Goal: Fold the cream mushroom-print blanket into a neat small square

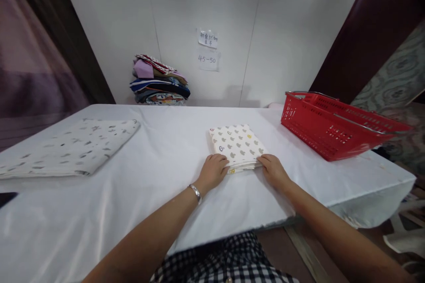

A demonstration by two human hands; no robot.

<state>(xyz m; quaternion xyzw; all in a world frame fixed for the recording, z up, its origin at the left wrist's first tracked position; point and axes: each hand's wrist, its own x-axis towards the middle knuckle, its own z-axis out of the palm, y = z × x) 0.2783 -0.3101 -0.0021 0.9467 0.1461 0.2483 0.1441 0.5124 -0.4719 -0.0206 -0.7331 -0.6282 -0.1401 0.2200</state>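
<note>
A folded white cloth (pixel 237 143) with grey, yellow and dark printed motifs lies flat on the white-covered table (pixel 166 150) in front of me. Its near edge shows several stacked layers. My left hand (pixel 214 169) grips the near left corner, with a silver bangle on that wrist. At the near right corner, my right hand (pixel 272 169) holds the same cloth, fingers on top. Both thumbs are partly hidden at the near edge.
A larger folded cloth (pixel 76 148) with grey marks lies at the left. Against the back wall rises a pile of folded fabrics (pixel 161 84). A red plastic basket (pixel 332 126) stands at the right, near the table's edge. Paper notes (pixel 208 59) hang on the wall.
</note>
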